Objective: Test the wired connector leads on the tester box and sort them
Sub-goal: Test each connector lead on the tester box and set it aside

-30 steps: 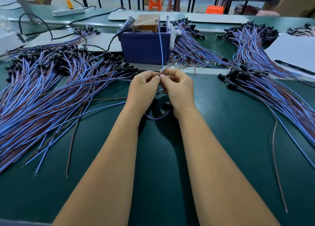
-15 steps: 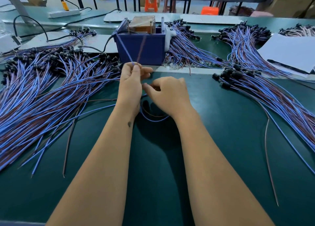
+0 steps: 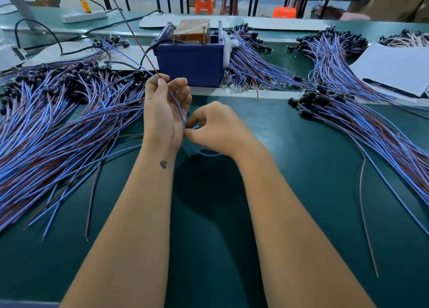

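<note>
Before the tester box [image 3: 189, 62], left hand [image 3: 162, 112] pinches a lead's [image 3: 177, 105] free ends (blue, brown); right hand [image 3: 216, 128] pinches its lower loop.

Left hand [image 3: 164, 112] raised, palm toward camera, pinching blue wire [image 3: 177, 103] and brown wire [image 3: 132, 31], ends pointing to 11 o'clock. Right hand [image 3: 218, 131] pinches the blue wire lower down. Blue box [image 3: 190, 63] at 12 o'clock; wire piles at 9 [image 3: 58, 121] and 3 [image 3: 371, 126] on green table [image 3: 209, 238].

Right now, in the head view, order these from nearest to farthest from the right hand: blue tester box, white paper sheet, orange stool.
From the right hand:
1. Blue tester box, just ahead, slightly left.
2. White paper sheet, far right.
3. Orange stool, beyond the bench.
</note>
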